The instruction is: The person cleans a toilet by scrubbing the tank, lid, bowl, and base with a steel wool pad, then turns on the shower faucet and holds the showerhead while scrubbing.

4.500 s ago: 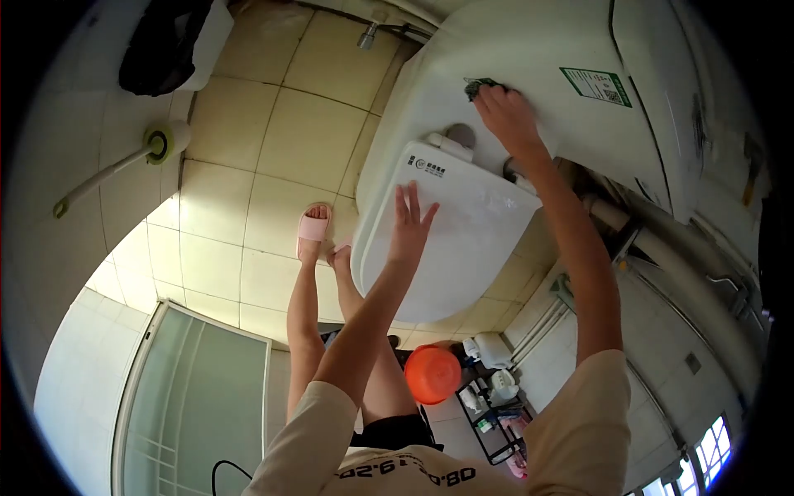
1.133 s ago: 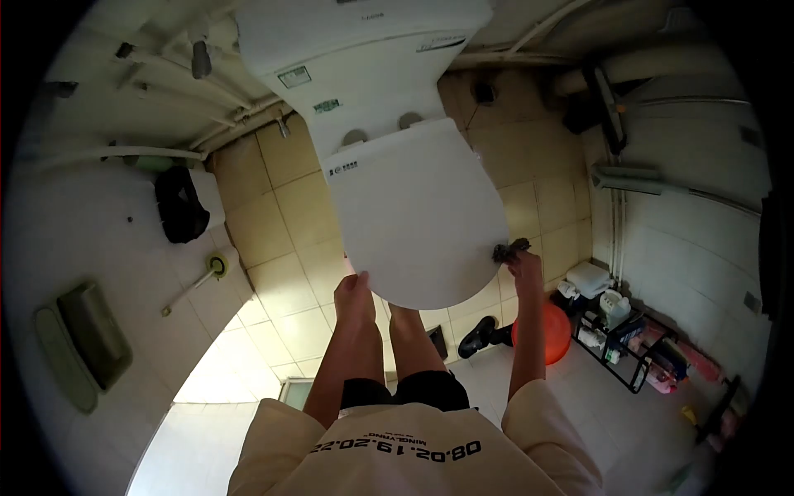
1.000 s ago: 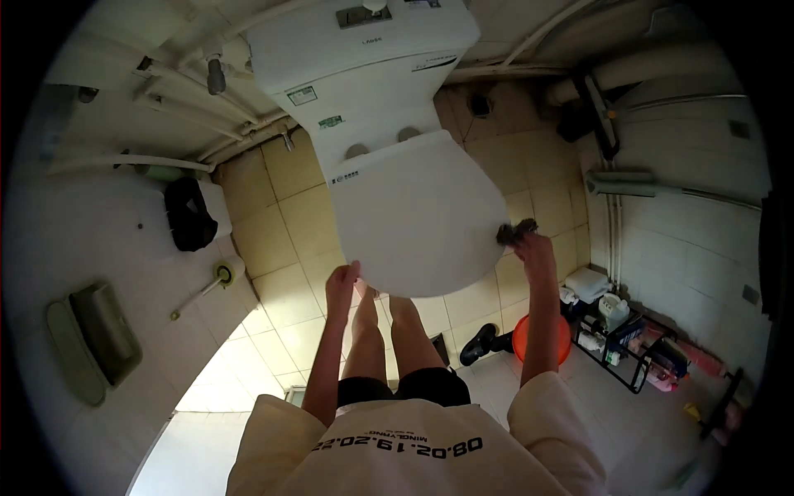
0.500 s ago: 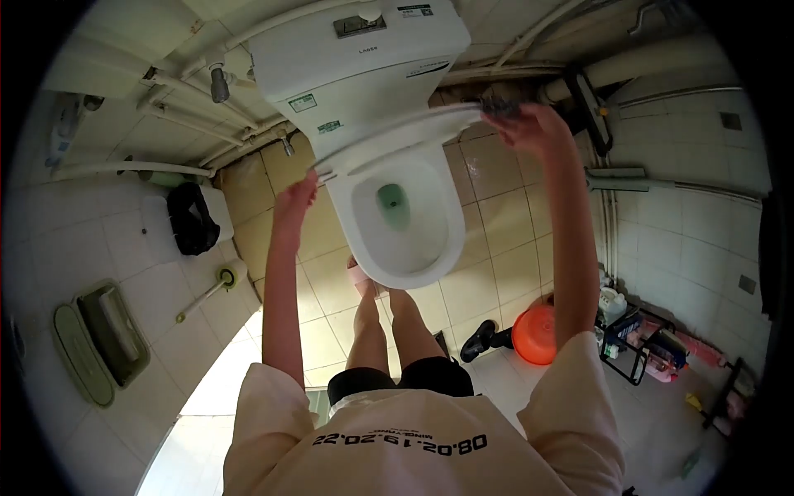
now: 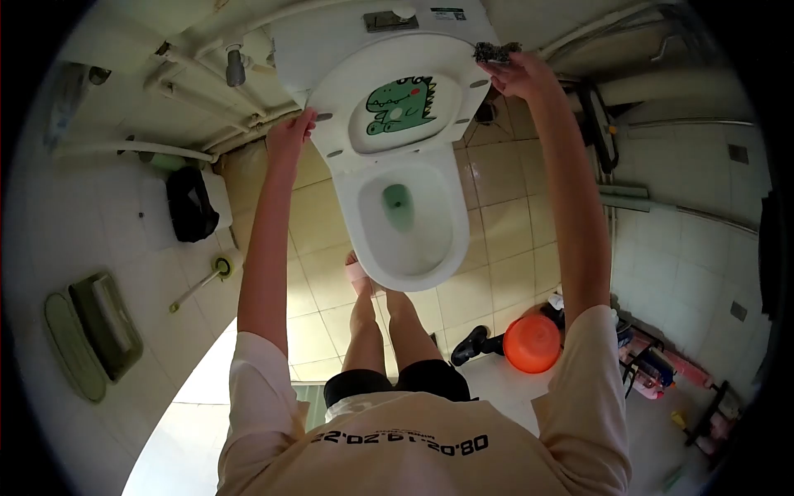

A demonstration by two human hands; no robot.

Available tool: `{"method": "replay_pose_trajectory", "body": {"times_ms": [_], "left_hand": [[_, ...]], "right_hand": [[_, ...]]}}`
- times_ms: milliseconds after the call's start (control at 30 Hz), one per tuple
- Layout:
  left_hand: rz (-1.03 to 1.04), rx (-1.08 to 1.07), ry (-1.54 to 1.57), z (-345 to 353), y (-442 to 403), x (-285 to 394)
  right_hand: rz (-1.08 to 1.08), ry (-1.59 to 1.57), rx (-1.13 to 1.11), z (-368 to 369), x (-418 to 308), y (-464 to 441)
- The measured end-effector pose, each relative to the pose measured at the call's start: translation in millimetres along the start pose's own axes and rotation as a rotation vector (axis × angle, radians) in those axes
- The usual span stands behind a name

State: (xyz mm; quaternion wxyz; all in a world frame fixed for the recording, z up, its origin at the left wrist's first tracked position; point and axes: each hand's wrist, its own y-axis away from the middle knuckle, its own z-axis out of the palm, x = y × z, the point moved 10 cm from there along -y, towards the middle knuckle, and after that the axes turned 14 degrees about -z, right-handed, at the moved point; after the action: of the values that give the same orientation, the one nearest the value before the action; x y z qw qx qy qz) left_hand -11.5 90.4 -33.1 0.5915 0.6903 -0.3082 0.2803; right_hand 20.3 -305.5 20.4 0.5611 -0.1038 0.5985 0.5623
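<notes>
The white toilet (image 5: 456, 240) stands in front of me with its bowl uncovered. Its seat ring (image 5: 335, 87) is raised against the tank, underside with grey bumpers facing me. Through the ring shows the lid (image 5: 361, 136), bearing a green dinosaur sticker (image 5: 400, 106). My left hand (image 5: 289, 139) is closed at the left edge of the raised seat, fingertips pinching it. My right hand (image 5: 523, 76) holds a dark steel wool scourer (image 5: 496, 53) by the seat's upper right edge. Whether its fingers also touch the seat I cannot tell.
An orange basin (image 5: 532, 344) and black shoes (image 5: 470, 345) are on the floor at right, near a rack of bottles (image 5: 653, 368). On the left are a toilet brush (image 5: 222, 265), a black bag (image 5: 191, 205) and an open green box (image 5: 103, 322). Pipes (image 5: 248, 124) line the wall.
The seat and lid have swung up and back against the tank, revealing the dinosaur sticker. Both hands have moved up and away from me with them; the scourer stays in my right hand.
</notes>
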Motion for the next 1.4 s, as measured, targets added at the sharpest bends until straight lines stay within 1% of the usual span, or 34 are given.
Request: {"method": "replay_pose_trajectory", "body": {"times_ms": [67,200,267,333,400,433,467,500,533,567,600,633,667,700,767,833,867,900,933,967,1033,1067,1100,1133,1167,1200,1233,1300,1333,1367,1400], "left_hand": [[0.111,-0.008,0.031,1.2,-8.5,7.2],[0.053,0.0,-0.005,2.2,-10.1,1.3],[0.108,0.005,0.034,0.8,-10.8,2.2],[0.091,-0.024,0.069,1.5,-4.9,-8.7],[0.066,-0.044,0.108,-1.4,0.9,-30.1],[0.058,-0.045,0.145,-4.4,2.3,-46.6],[0.052,-0.044,0.182,-8.0,3.5,-64.7],[0.036,-0.033,0.191,-11.9,5.1,-86.5],[-0.043,-0.006,0.204,-16.9,5.6,-118.1],[-0.121,0.022,0.216,-22.2,6.4,-150.7],[-0.14,0.039,0.225,-25.4,10.6,-177.9],[-0.179,0.05,0.248,-27.2,17.7,-209.7],[-0.217,0.062,0.269,-29.6,25.0,-242.5],[-0.256,0.044,0.278,-29.4,31.4,-276.0],[-0.324,0.039,0.299,-28.5,49.5,-323.5],[-0.367,0.045,0.254,-30.0,66.1,-357.7],[-0.467,0.05,0.238,-30.3,74.0,-379.5],[-0.532,0.043,0.243,-32.2,82.2,-393.2],[-0.525,0.042,0.263,-33.5,87.1,-400.8],[-0.522,0.04,0.284,-34.5,94.1,-407.2],[-0.599,0.054,0.267,-39.5,106.1,-416.1],[-0.638,0.068,0.254,-41.6,107.4,-415.9],[-0.636,0.064,0.26,-42.2,108.1,-418.0],[-0.655,0.067,0.259,-43.6,110.1,-424.5],[-0.677,0.072,0.257,-45.6,113.1,-430.8],[-0.663,0.058,0.262,-46.5,113.2,-431.6],[-0.653,0.059,0.263,-48.2,112.1,-427.8],[-0.644,0.057,0.259,-50.5,111.1,-424.4],[-0.645,0.059,0.259,-51.7,109.9,-425.0],[-0.59,0.057,0.255,-53.3,105.4,-421.6],[-0.536,0.053,0.251,-53.7,100.3,-418.7]], "right_hand": [[0.005,-0.015,-0.053,5.8,3.1,-13.1],[-0.02,0.047,-0.033,5.6,0.2,5.1],[-0.16,0.127,-0.062,-3.2,-6.6,7.8],[-0.156,0.118,-0.093,-23.1,17.5,12.0],[-0.213,0.257,-0.195,-46.4,61.0,24.1],[-0.533,0.976,-0.399,-32.9,66.6,50.6],[-0.854,1.695,-0.602,-8.1,97.1,80.4],[-0.574,1.101,-0.434,-41.4,146.5,61.3],[-0.28,0.517,-0.249,-72.2,216.8,46.1],[-0.162,0.948,-0.138,-77.1,259.9,44.7],[-0.223,1.131,-0.271,-53.1,291.5,51.2],[-0.556,1.387,-0.348,-30.6,313.0,61.4],[-0.873,1.477,-0.495,1.7,332.4,79.6],[-0.851,1.477,-0.522,15.2,351.1,81.0],[-1.34,1.654,-0.68,76.2,369.5,109.0],[-1.327,1.734,-0.776,100.7,411.1,87.8],[-1.312,1.729,-0.79,105.1,423.9,79.6],[-1.381,1.71,-0.806,113.3,429.4,81.3],[-1.447,1.69,-0.82,116.4,435.7,87.6],[-1.421,1.691,-0.832,112.7,442.7,93.2],[-1.324,1.618,-0.886,96.2,454.1,103.8],[-1.347,1.526,-0.887,75.9,467.3,117.5],[-1.179,1.514,-1.027,55.4,485.8,133.2],[-1.245,1.472,-1.089,37.2,492.4,162.4],[-0.985,1.694,-1.277,12.4,521.6,177.5],[-0.998,1.77,-1.516,-10.7,548.3,200.6],[-1.578,1.686,-1.537,2.8,518.6,238.9],[-1.258,1.954,-1.564,15.5,515.4,211.0],[-1.253,1.871,-1.343,29.2,504.2,184.1],[-1.234,1.779,-1.13,42.8,495.2,146.1],[-1.43,1.903,-1.067,66.6,482.0,126.8]]}}
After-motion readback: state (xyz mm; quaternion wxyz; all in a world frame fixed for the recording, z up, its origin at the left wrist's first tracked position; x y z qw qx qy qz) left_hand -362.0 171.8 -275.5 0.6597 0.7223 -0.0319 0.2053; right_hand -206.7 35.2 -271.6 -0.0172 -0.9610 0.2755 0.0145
